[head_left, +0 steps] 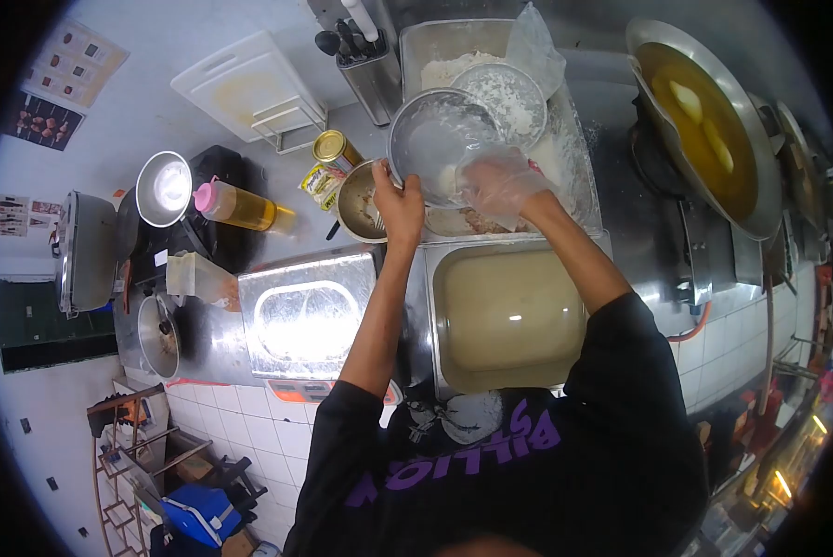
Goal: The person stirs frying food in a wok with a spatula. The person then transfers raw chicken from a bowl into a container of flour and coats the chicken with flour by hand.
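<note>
My left hand (398, 202) has its fingers closed on the left rim of a large metal bowl (430, 139), which is tilted over a floury tray (579, 153). Just left of that hand is a smaller metal bowl (351, 206) with some residue inside. A clear plastic glove covers my right hand (505, 184), which is at the lower right edge of the large bowl; its fingers are blurred, and whether they hold anything is unclear. Behind the large bowl, a flour-dusted round sieve or bowl (514, 97) rests in the tray.
Nearest my body is a deep pan of cloudy liquid (511, 320), beside a shiny metal scale (310, 316). A wok of oil (704, 121) with pale pieces stands at the right. An oil bottle (240, 204), a can (335, 148) and a utensil holder (370, 79) are at the left and back.
</note>
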### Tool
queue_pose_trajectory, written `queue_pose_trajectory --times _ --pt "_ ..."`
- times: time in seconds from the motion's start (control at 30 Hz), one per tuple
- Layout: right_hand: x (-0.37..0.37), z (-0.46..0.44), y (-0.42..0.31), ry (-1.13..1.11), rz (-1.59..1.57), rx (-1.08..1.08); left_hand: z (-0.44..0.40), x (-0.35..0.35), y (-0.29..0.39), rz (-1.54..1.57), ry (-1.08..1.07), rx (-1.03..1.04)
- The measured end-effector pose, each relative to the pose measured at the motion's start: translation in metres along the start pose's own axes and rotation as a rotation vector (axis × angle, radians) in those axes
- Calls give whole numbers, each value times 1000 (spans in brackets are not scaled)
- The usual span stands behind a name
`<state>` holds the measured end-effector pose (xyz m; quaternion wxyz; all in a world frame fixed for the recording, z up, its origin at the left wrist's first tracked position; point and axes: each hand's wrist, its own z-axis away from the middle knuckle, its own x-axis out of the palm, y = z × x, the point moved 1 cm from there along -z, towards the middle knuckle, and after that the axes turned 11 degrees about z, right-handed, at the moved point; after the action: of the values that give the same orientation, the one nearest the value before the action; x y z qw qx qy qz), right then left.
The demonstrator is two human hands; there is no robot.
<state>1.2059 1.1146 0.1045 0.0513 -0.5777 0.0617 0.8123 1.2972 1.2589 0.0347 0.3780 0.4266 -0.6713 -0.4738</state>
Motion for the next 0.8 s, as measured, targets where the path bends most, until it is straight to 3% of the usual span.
queue_pose_trajectory --times 0.1,0.2,0.27,0.33,0.4,0.43,0.5,0.53,0.6,0.63,0.7,0.8 --pt "4 11 13 161 -95 -8 -1 -6 -2 2 86 -23" --pt "4 21 39 37 -233 -84 -13 -21 3 -39 58 27" --pt "11 29 46 63 -356 -81 -10 -31 18 357 124 -235" --pt "39 25 65 90 -488 -83 -11 -58 18 352 169 -307" --pt "91 6 93 300 -286 -463 -8 -93 24 332 273 -441" --pt "93 6 92 300 -297 -483 -7 -109 33 413 307 -416" --pt "96 7 85 72 -1004 -66 -7 -156 30 423 384 -423" --pt "102 7 82 67 -1012 -90 -8 -177 30 369 422 -408" --pt "107 11 75 80 -1414 145 -13 -215 25 295 484 -416" --pt "104 14 68 73 -1416 131 -15 -231 23 233 491 -437" --pt "74 22 49 198 -1477 354 -23 -257 12 138 472 -464" --pt "115 -3 74 253 -1636 419 -41 -287 -14 -29 439 -558"
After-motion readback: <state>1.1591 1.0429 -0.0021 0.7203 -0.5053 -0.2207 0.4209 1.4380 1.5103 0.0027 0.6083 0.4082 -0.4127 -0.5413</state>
